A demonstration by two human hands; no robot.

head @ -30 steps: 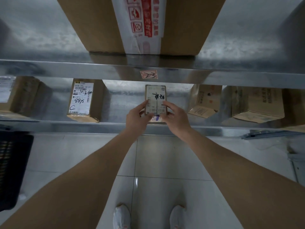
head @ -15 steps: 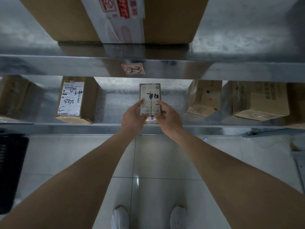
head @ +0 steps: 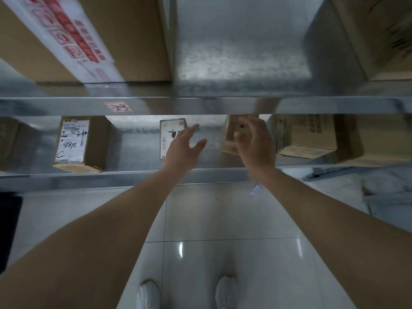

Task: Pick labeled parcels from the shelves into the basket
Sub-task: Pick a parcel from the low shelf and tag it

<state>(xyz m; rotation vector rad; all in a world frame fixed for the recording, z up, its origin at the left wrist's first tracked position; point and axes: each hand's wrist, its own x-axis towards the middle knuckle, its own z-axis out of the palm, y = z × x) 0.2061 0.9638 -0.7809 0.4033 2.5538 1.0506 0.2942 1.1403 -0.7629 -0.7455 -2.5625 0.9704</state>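
**Now both hands hang open in front of the lower shelf, nothing held**

Upright on the lower steel shelf [head: 133, 172] stands the small flat parcel with a white label and black handwriting [head: 170, 137], leaning near the back wall, its right side hidden behind the left hand [head: 181, 150]. At nine o'clock from it, well apart, sits the brown cardboard box with a white label marked 8875 [head: 77, 142]. At three o'clock stands a tilted brown carton [head: 231, 139], partly behind the right hand [head: 255, 141], and further right a larger printed brown carton [head: 312, 137]. At twelve o'clock, on the upper shelf, is a big brown box with red-and-white tape [head: 93, 39]. A dark object at the far left edge [head: 9, 224], about eight o'clock, may be the basket, though too little shows to be sure.

The risk as I judge it: the thin parcel stands on a narrow edge, and a brush from the left hand's knuckles could tip it flat or push it backward. The motion blur on the right hand suggests speed, and a fast reach might knock the tilted carton.

Each grip is wide apart, fingers spread and slightly curled, clamped on nothing. Whether the left hand touches the parcel cannot be told; the right hand looks clear of the carton.
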